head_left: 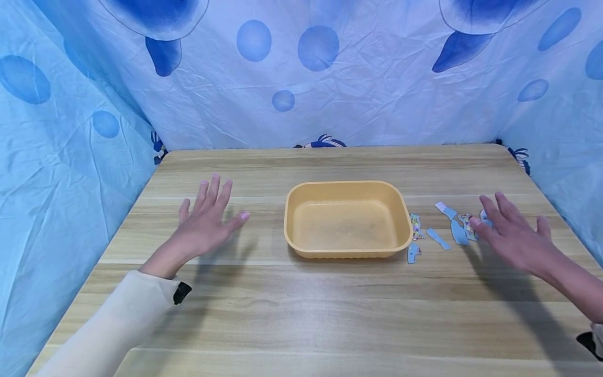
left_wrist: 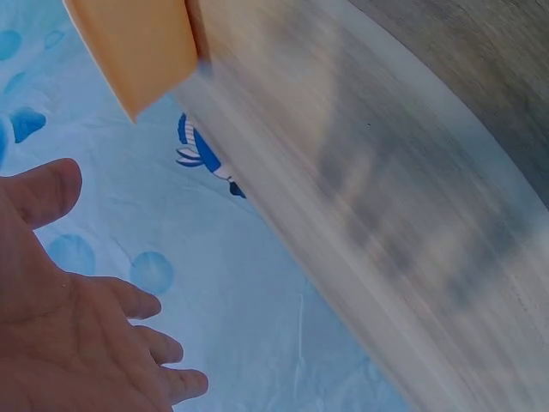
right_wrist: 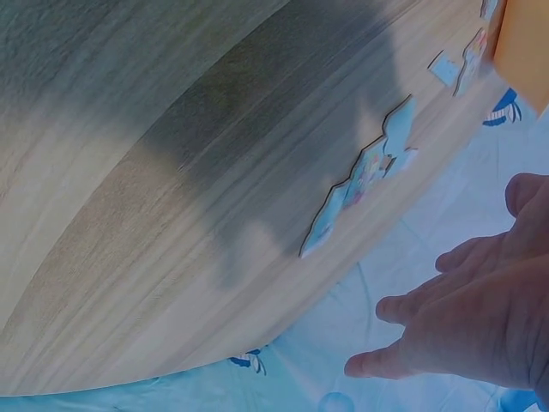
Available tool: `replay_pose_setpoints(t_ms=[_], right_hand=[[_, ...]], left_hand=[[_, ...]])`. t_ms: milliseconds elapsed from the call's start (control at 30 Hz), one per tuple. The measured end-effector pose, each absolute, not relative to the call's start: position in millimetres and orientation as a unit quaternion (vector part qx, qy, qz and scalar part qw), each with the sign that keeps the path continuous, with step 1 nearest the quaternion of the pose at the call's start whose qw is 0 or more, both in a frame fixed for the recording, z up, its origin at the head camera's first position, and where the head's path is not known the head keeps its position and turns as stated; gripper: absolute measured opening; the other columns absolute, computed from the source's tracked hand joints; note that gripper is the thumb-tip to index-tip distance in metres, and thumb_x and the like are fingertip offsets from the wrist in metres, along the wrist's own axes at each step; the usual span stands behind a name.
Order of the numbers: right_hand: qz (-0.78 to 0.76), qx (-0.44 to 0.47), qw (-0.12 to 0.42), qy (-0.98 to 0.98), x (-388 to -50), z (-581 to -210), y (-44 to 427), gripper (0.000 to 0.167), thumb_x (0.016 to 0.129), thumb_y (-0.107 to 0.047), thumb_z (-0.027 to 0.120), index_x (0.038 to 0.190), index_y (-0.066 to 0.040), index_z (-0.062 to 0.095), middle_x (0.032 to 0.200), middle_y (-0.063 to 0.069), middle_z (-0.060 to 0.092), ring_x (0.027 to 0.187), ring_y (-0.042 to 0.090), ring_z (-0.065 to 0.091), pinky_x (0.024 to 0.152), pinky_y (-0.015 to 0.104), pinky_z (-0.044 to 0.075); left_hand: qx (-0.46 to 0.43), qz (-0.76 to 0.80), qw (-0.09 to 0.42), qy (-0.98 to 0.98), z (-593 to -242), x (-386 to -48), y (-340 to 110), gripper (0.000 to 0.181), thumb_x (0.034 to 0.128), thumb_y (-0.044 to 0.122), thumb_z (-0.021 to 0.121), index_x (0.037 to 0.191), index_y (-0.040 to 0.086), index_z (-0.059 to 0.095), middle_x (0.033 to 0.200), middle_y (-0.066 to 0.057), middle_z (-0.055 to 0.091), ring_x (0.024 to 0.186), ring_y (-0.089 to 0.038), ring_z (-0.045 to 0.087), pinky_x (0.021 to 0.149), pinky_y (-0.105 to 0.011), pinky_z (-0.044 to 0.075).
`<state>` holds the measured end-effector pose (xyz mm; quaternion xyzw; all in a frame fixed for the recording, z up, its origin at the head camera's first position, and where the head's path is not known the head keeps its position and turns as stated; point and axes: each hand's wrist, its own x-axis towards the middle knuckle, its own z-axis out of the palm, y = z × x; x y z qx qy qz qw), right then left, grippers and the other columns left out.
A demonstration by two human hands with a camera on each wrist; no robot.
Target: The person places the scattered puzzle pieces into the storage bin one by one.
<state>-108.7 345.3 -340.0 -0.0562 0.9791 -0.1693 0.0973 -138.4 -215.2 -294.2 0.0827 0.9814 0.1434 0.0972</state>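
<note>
My left hand (head_left: 200, 230) hovers over the table left of the tan tray (head_left: 348, 253), fingers spread and holding nothing; the left wrist view shows its palm (left_wrist: 77, 335) near the tray's corner (left_wrist: 141, 51). On the right, my right hand (head_left: 518, 241) is raised with spread fingers, empty, partly covering some flat puzzle-like pieces. Several light blue pieces, such as a strip (head_left: 438, 239) and a curved one (head_left: 459, 233), lie between tray and hand. A patterned piece (head_left: 416, 226) lies against the tray's right side. In the right wrist view, pieces (right_wrist: 367, 170) lie beyond the hand (right_wrist: 472, 300).
The wood-grain table (head_left: 330, 324) reaches back to a blue curtain (head_left: 212, 104) with dots and sea-animal shapes, which also hangs at both sides. Shadows of both hands fall on the tabletop. The tray's inside shows only its bare bottom.
</note>
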Motion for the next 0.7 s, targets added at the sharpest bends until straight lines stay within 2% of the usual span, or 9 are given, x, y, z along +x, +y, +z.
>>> replay_pose_setpoints(t_ms=[333,533,700], right_hand=[[-0.179,-0.052,0.107,0.977,-112.1,-338.6,349.5,0.069,0.105,-0.044,0.024,0.151,-0.006,-0.011,0.152,0.024,-0.025,0.138,0.042,-0.024,0.091,0.073,-0.025],[-0.18,-0.05,0.115,0.976,-117.6,-339.1,351.7,0.071,0.104,-0.045,0.024,0.151,-0.005,-0.012,0.151,0.024,-0.025,0.138,0.044,-0.022,0.091,0.077,-0.019],[-0.187,-0.053,0.116,0.974,-122.8,-340.5,356.0,0.074,0.104,-0.045,0.027,0.151,-0.004,-0.012,0.152,0.025,-0.024,0.138,0.049,-0.016,0.09,0.08,-0.012]], left_hand=[[0.096,0.152,0.097,0.979,-295.2,-134.4,-207.2,0.088,0.0936,0.067,0.032,0.153,0.02,-0.012,0.154,0.001,-0.029,0.14,-0.022,-0.029,0.106,-0.067,-0.014],[0.105,0.159,0.098,0.977,-298.3,-133.2,-203.3,0.091,0.0902,0.073,0.031,0.153,0.021,-0.011,0.155,0.002,-0.027,0.141,-0.022,-0.027,0.107,-0.067,-0.012],[0.122,0.179,0.099,0.971,-302.3,-132.2,-199.1,0.091,0.0912,0.068,0.04,0.154,0.022,-0.008,0.156,0.003,-0.025,0.143,-0.021,-0.023,0.108,-0.065,-0.011]])
